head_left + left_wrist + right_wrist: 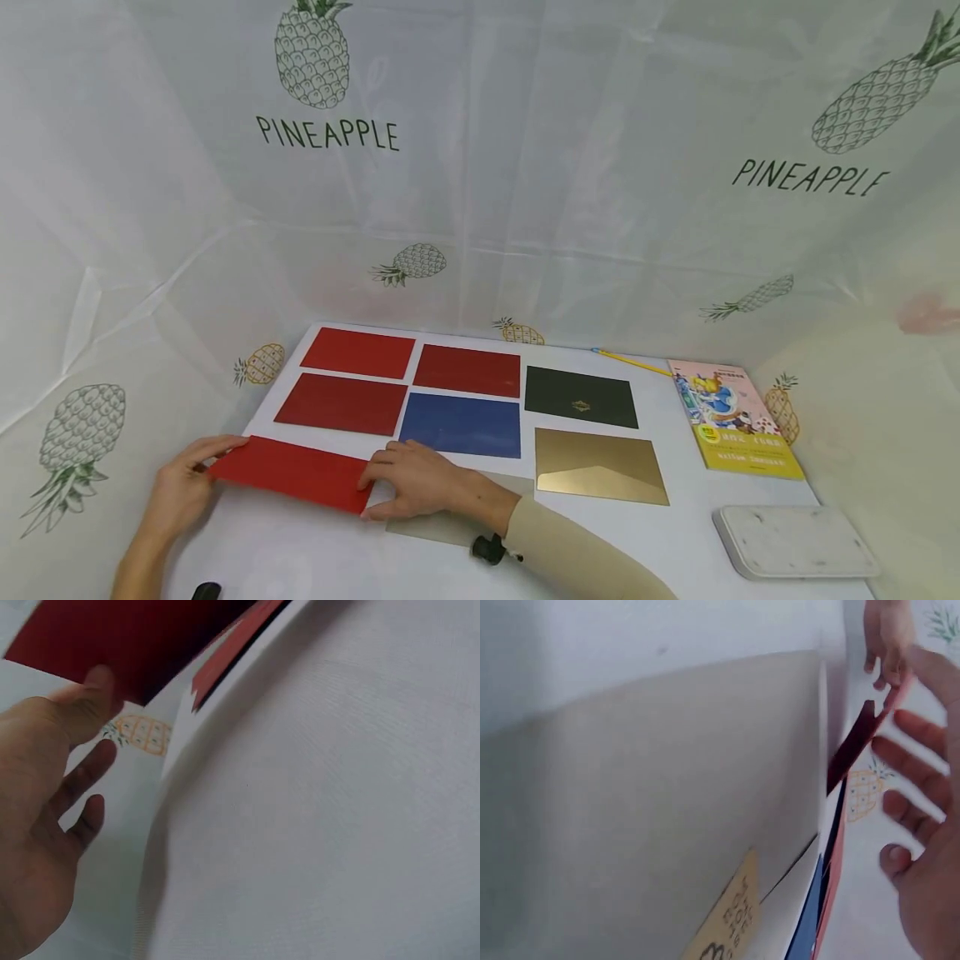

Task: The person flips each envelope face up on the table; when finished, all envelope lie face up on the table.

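Both hands held a red envelope [291, 472] at the white table's [660, 533] near edge, the left hand [182, 485] pinching its left end and the right hand [420, 483] gripping its right end, below the blue envelope [461, 424].
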{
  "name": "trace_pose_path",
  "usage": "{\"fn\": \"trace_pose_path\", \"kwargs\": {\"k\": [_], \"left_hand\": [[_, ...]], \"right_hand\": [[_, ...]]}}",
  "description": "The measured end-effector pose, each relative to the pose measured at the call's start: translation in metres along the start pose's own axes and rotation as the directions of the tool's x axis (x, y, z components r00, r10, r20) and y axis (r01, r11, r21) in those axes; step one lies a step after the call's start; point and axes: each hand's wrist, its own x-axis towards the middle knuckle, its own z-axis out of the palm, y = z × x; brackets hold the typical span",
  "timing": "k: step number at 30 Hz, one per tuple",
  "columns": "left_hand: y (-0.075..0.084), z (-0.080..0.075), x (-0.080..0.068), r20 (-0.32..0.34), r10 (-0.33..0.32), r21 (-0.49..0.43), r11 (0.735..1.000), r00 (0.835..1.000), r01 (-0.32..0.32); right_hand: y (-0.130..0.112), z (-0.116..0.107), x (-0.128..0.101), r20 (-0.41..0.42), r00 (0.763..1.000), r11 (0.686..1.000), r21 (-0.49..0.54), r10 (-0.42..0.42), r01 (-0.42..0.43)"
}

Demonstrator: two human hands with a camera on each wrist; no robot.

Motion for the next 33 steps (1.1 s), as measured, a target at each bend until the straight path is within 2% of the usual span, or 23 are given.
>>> {"fn": "trace_pose_path", "kwargs": {"k": [3, 6, 11, 15, 19, 22, 25, 29, 33], "left_hand": [[0.002, -0.001, 0.001, -0.064, -0.047, -0.018, 0.999, 0.997, 0.046], [0.003, -0.001, 0.002, -0.094, -0.102, -0.011, 0.995, 0.99, 0.101], [0.002, 0.001, 0.001, -0.093, -0.138, 0.006, 0.99, 0.986, 0.139], [0.001, 0.002, 0.0, -0.022, -0.133, 0.018, 0.991, 0.991, 0.134], [-0.001, 0.005, 0.0, 0.074, -0.103, -0.002, 0.995, 0.992, 0.103], [-0.003, 0.006, 0.0, 0.132, -0.074, 0.0, 0.997, 0.988, 0.075], [-0.001, 0.007, 0.0, 0.211, -0.076, 0.045, 0.997, 0.975, 0.068], [0.002, 0.007, 0.0, 0.304, -0.093, 0.136, 0.989, 0.948, 0.053], [0.005, 0.006, 0.002, 0.332, -0.061, 0.175, 0.985, 0.941, 0.002]], "right_hand": [[-0.002, -0.007, 0.001, -0.067, 0.998, 0.989, 0.145, -0.008, 0.018], [-0.004, -0.012, 0.001, -0.142, 0.99, 0.962, 0.271, 0.017, 0.023], [-0.006, -0.019, -0.001, -0.254, 0.962, 0.93, 0.369, 0.101, 0.0], [-0.001, -0.017, 0.001, -0.267, 0.946, 0.925, 0.374, 0.184, -0.074], [0.008, -0.007, 0.005, -0.205, 0.939, 0.909, 0.372, 0.277, -0.187], [0.013, -0.001, 0.007, -0.157, 0.937, 0.903, 0.358, 0.311, -0.239], [0.016, 0.003, 0.008, -0.118, 0.945, 0.915, 0.312, 0.304, -0.255], [0.019, 0.011, 0.009, -0.085, 0.962, 0.953, 0.181, 0.26, -0.242], [0.018, 0.014, 0.01, -0.086, 0.972, 0.973, 0.086, 0.221, -0.213]]}}
